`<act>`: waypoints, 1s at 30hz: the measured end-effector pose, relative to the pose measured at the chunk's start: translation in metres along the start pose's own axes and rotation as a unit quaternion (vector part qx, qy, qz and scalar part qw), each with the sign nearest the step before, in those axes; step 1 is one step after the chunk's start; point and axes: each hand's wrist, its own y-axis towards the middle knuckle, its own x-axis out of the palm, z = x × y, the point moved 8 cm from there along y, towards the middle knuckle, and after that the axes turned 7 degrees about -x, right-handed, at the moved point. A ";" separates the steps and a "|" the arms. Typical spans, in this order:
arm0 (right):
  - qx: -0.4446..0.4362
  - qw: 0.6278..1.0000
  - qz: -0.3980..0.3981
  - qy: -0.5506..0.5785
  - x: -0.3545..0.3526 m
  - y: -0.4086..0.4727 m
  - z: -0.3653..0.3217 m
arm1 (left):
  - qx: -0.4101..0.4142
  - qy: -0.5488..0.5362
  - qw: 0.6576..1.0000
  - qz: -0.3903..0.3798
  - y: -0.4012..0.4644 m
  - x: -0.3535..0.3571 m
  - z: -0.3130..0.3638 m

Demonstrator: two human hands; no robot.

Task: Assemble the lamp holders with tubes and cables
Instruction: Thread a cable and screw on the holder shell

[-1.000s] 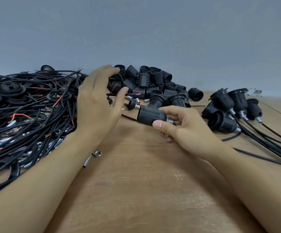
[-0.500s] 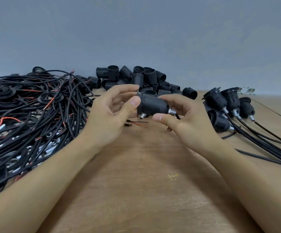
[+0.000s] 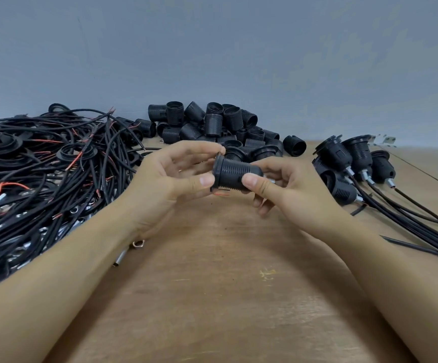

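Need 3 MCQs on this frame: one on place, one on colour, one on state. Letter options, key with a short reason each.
1. Where does the pile of loose threaded sleeves lie?
A. at the table's far edge, centre
B. at the near edge
C. under the right forearm

2. What colour is the lamp holder in the hands?
A. white
B. black
C. red

3. How is the lamp holder held?
A. flat on the table
C. by the left hand alone
B. off the table by both hands

Key: 1 A, the pile sits against the wall behind the hands. 2 B, its ribbed body is black. 3 B, the left hand pinches its flanged end and the right hand grips the other.
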 end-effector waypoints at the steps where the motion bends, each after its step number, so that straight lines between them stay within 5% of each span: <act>1: 0.006 1.000 -0.001 0.005 0.000 0.001 0.001 | 0.010 -0.011 1.000 -0.011 0.000 0.002 0.003; 9: 0.021 1.000 0.003 0.019 0.001 0.001 0.006 | -0.005 -0.196 0.979 0.047 0.002 -0.017 0.008; 15: 0.027 1.000 0.002 0.015 0.002 0.001 0.005 | -0.014 -0.030 0.996 0.083 0.003 -0.008 0.002; 20: 0.026 1.000 0.005 0.007 0.001 0.001 0.004 | 0.053 -0.090 0.985 0.135 -0.001 -0.023 0.016; 25: 0.023 1.000 -0.001 0.004 0.003 0.000 0.004 | 0.014 -0.011 0.997 0.070 0.001 -0.001 0.006; 30: 0.030 0.999 -0.006 0.014 0.005 -0.001 0.006 | 0.056 -0.088 0.980 0.167 -0.004 -0.025 0.018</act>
